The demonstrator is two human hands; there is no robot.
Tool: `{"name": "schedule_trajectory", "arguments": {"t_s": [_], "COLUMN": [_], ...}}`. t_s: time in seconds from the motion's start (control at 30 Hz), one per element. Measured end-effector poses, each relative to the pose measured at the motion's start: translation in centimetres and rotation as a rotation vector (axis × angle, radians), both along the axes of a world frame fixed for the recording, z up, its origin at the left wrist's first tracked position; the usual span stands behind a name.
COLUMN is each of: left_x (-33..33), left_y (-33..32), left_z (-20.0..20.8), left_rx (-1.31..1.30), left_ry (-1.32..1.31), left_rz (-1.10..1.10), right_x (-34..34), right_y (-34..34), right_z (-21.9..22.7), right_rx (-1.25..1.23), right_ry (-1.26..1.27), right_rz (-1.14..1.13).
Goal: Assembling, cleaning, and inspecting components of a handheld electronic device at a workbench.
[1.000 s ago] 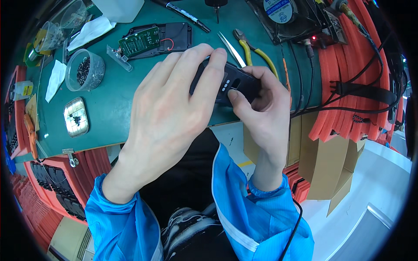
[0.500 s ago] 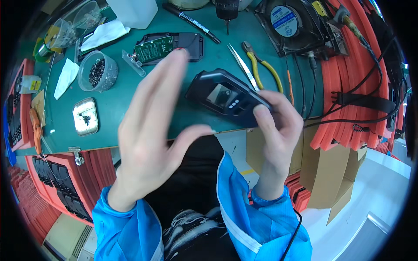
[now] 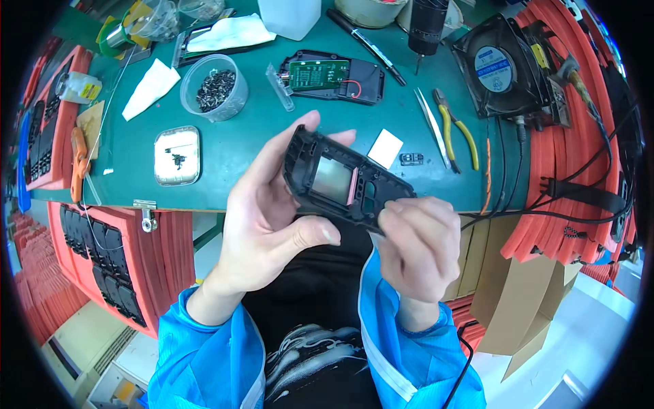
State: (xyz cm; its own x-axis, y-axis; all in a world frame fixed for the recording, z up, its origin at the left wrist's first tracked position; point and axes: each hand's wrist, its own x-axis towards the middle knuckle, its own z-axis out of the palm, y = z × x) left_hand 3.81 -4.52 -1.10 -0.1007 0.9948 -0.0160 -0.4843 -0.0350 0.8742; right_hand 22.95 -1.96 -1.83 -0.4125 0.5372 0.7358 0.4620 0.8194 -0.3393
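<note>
My right hand grips the right end of a black plastic housing half, its hollow inner side towards me. A clear window with a pink strip along its edge sits in it. My left hand is open around the housing's left end, fingers stretched behind it and thumb apart in front. Whether those fingers touch it is hidden. Beyond, on the green bench, lies another black housing half with a green circuit board and a red wire. A white rectangular piece and a small dark part lie just past my right hand.
Tweezers and yellow-handled cutters lie right, below a black electric screwdriver. A screw tub and a metal tray stand left. A fan and cables are far right. A marker lies at the back.
The housing half has been turned over, from its outer face to its inner side. My left hand has come in around its left end. The white piece and small dark part have come into sight.
</note>
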Motion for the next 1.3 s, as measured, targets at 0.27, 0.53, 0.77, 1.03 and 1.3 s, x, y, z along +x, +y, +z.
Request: {"name": "schedule_trajectory", "arguments": {"t_s": [0.27,0.53,0.77,1.03,1.3], "left_x": [-3.4,-2.8,-3.1,-2.9,-3.0], "left_y": [-1.9,-2.2,-2.2,-2.2,-2.4], "left_z": [1.1,0.8,0.4,0.0,0.1], "left_rx": [-0.097,-0.055,-0.061,-0.068,-0.069], "left_ry": [0.458,0.537,0.555,0.585,0.578], "left_rz": [-0.007,-0.021,0.045,0.058,0.068], "right_x": [3.8,3.7,2.4,2.9,2.9], "right_y": [-0.8,1.1,1.1,1.4,1.3], "right_z": [0.0,1.2,1.8,-0.5,-0.1], "right_rx": [-0.56,-1.064,-1.014,-0.839,-0.954], "right_ry": [0.114,0.665,0.571,0.269,0.32], "right_rz": [-0.291,-0.176,-0.297,-0.233,-0.316]}}
